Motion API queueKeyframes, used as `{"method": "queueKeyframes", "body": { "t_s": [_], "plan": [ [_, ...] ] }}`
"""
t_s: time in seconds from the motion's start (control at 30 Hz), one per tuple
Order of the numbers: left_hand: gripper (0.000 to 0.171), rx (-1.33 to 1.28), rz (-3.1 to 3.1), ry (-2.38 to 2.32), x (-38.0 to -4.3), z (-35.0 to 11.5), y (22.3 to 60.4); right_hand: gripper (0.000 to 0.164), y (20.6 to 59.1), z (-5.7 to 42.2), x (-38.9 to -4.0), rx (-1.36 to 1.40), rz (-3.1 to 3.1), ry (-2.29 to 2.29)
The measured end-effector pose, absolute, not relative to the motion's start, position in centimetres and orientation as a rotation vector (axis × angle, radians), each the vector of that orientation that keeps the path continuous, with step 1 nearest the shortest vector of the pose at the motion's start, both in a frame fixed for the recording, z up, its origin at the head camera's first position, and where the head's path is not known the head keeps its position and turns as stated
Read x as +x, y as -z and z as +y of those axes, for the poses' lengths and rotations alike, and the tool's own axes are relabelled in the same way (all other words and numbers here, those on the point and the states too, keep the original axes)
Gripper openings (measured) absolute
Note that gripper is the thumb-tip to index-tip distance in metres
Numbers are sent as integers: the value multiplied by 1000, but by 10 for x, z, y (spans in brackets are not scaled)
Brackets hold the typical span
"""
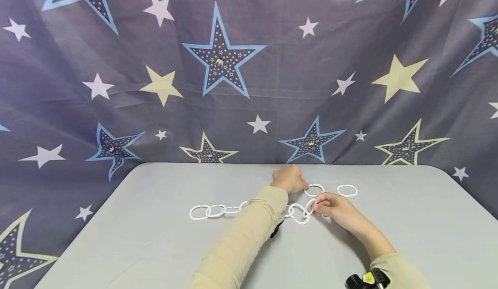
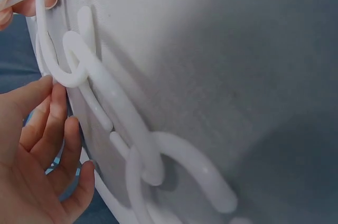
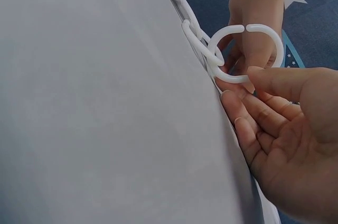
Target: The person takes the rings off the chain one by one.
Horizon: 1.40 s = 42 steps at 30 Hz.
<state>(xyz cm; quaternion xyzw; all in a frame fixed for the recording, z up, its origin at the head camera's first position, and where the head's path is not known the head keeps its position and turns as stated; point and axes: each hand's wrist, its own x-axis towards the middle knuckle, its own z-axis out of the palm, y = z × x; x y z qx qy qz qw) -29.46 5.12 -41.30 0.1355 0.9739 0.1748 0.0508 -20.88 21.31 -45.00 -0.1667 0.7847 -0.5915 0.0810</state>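
A chain of white plastic C-shaped links [image 1: 199, 212] stretches across the table, its middle hidden by the left forearm. My right hand [image 1: 336, 209] pinches the link at the chain's right end between thumb and fingers. In the right wrist view this end link [image 3: 278, 42] stands upright with its small gap at the top, hooked through its neighbour [image 3: 203, 43]. Just beyond, my left hand [image 1: 289, 179] pinches the left edge of a loose white link [image 1: 319, 185] with thumb and forefinger. In the left wrist view, the left hand's other fingers [image 2: 79, 192] are spread beside the chain.
Another loose white link [image 1: 347, 195] lies farther right near the table's back edge. Part of one more link [image 1: 326, 216] peeks out below the right hand. The pale grey table [image 1: 136, 246] ends at a star-patterned cloth [image 1: 272, 77] behind it.
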Motion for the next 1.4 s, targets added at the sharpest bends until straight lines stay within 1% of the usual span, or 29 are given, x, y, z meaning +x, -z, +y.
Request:
{"method": "queueKeyframes", "body": {
  "t_s": [0.27,0.53,0.87,1.13,1.4],
  "plan": [
    [25,352,2959,-526,-299,51,415,21,449,210,-208,-501,2346,1772],
    [29,356,2944,-522,-302,51,416,21,449,211,-209,-504,2360,1760],
    [22,388,2936,-516,-298,48,407,22,449,213,-210,-501,2378,1743],
    [11,404,2882,-562,-303,35,409,22,452,212,-210,-477,2374,1744],
    [9,437,2866,-662,-306,16,407,22,453,213,-211,-499,2357,1753]
  ]
}}
